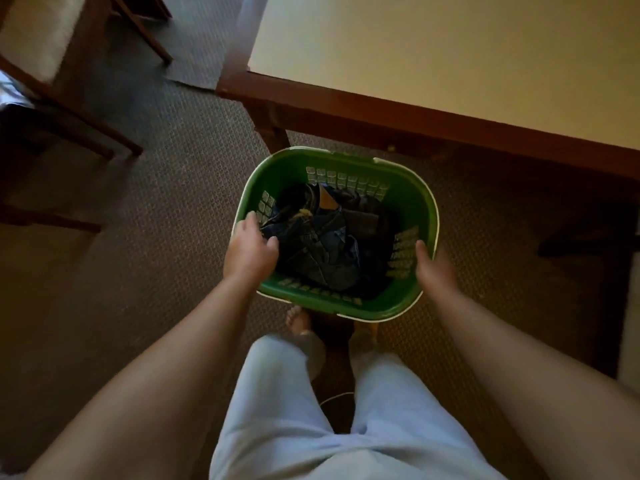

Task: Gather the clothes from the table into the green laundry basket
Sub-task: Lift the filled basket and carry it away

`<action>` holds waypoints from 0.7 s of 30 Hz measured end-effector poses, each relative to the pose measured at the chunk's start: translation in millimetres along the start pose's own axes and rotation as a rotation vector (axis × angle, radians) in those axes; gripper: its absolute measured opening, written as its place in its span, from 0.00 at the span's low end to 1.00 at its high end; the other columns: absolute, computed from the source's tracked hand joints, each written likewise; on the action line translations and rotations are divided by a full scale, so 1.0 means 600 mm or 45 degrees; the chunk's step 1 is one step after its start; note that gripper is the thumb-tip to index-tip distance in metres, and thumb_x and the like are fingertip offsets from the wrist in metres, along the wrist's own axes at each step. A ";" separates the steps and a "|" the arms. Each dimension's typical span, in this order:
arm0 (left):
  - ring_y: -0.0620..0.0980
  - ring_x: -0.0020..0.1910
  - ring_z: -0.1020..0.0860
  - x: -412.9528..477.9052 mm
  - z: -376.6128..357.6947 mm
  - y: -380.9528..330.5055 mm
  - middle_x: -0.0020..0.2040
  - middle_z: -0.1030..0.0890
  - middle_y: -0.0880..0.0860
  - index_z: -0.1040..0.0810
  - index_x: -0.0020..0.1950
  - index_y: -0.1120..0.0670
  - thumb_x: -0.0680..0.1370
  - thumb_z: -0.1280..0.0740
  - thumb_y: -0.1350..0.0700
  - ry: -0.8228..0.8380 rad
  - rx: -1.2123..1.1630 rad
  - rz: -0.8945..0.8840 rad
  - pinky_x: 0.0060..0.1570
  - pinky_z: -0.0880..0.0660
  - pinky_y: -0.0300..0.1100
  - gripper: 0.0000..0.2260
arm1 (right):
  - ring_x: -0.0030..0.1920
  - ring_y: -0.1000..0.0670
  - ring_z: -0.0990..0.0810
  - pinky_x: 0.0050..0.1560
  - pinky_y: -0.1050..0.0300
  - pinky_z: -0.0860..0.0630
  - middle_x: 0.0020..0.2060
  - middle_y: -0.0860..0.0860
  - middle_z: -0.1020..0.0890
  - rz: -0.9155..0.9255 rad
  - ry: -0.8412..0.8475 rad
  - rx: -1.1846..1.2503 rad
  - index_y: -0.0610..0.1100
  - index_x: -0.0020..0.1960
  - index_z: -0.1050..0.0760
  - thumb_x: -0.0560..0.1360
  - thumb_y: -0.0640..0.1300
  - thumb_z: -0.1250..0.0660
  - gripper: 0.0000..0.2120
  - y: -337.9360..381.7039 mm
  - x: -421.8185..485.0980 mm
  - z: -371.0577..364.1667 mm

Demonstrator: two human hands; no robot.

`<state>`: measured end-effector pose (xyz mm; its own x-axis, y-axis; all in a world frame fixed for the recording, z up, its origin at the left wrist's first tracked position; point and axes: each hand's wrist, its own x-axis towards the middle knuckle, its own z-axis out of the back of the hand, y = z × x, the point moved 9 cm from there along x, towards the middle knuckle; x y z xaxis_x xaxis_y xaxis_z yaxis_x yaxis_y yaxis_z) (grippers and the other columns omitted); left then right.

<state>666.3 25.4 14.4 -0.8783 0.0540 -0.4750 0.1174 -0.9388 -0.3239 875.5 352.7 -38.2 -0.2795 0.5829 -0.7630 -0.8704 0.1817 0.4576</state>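
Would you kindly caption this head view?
Left hand and right hand hold the green basket of clothes beside the table.

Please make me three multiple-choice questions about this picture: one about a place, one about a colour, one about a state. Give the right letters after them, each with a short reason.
1. Where do the dark clothes lie?
A. On the table top.
B. Inside the basket.
C. On the chair seat.

2. What colour is the basket?
A. Green.
B. Blue.
C. Red.

3. What do the left hand and the right hand do?
A. Both hang free.
B. Both fold a shirt.
C. Each holds one side rim of the basket.

Answers:
1 B: the denim heap shows within the basket walls.
2 A: its rim and walls are green.
3 C: a thumb lies inside each side rim.
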 end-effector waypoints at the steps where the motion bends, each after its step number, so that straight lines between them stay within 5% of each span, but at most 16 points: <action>1: 0.59 0.74 0.30 0.018 -0.001 0.009 0.77 0.33 0.58 0.42 0.83 0.55 0.81 0.33 0.49 0.015 0.003 0.012 0.71 0.29 0.55 0.33 | 0.65 0.39 0.22 0.65 0.42 0.24 0.69 0.44 0.24 -0.062 -0.032 0.051 0.49 0.77 0.35 0.81 0.63 0.39 0.30 -0.011 0.008 -0.004; 5: 0.61 0.65 0.24 0.102 -0.015 0.049 0.69 0.29 0.57 0.38 0.79 0.50 0.79 0.30 0.48 0.095 -0.028 0.074 0.61 0.22 0.60 0.31 | 0.63 0.36 0.22 0.65 0.35 0.24 0.67 0.43 0.23 -0.198 -0.143 0.207 0.51 0.76 0.34 0.78 0.62 0.35 0.30 -0.045 0.032 -0.029; 9: 0.64 0.68 0.26 0.163 -0.060 0.077 0.74 0.34 0.59 0.50 0.83 0.45 0.79 0.29 0.46 0.285 0.018 0.125 0.62 0.22 0.62 0.40 | 0.62 0.35 0.23 0.65 0.33 0.25 0.68 0.41 0.25 -0.254 -0.242 0.302 0.53 0.78 0.38 0.79 0.60 0.37 0.30 -0.076 0.059 -0.054; 13: 0.64 0.66 0.24 0.198 -0.087 0.114 0.75 0.33 0.60 0.60 0.82 0.39 0.76 0.28 0.42 0.331 -0.104 0.251 0.59 0.21 0.64 0.47 | 0.61 0.39 0.23 0.62 0.43 0.24 0.63 0.44 0.24 -0.248 -0.334 0.319 0.47 0.78 0.37 0.83 0.54 0.38 0.26 -0.099 0.078 -0.061; 15: 0.63 0.60 0.20 0.206 -0.091 0.132 0.70 0.27 0.58 0.51 0.80 0.37 0.74 0.27 0.43 0.334 -0.241 0.339 0.53 0.18 0.63 0.43 | 0.59 0.38 0.21 0.61 0.43 0.23 0.63 0.43 0.23 -0.293 -0.370 0.292 0.44 0.74 0.32 0.82 0.54 0.36 0.24 -0.110 0.085 -0.052; 21: 0.60 0.51 0.16 0.208 -0.083 0.157 0.58 0.18 0.59 0.27 0.69 0.52 0.74 0.24 0.58 0.447 -0.538 0.457 0.50 0.16 0.59 0.25 | 0.53 0.37 0.17 0.58 0.37 0.19 0.57 0.42 0.19 -0.373 -0.241 0.324 0.44 0.67 0.26 0.76 0.60 0.29 0.27 -0.111 0.092 -0.034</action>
<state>590.7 -39.6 -116.2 -0.5556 -0.0626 -0.8291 0.6099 -0.7084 -0.3553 909.9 356.5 -120.4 0.0646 0.6081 -0.7912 -0.7678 0.5367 0.3498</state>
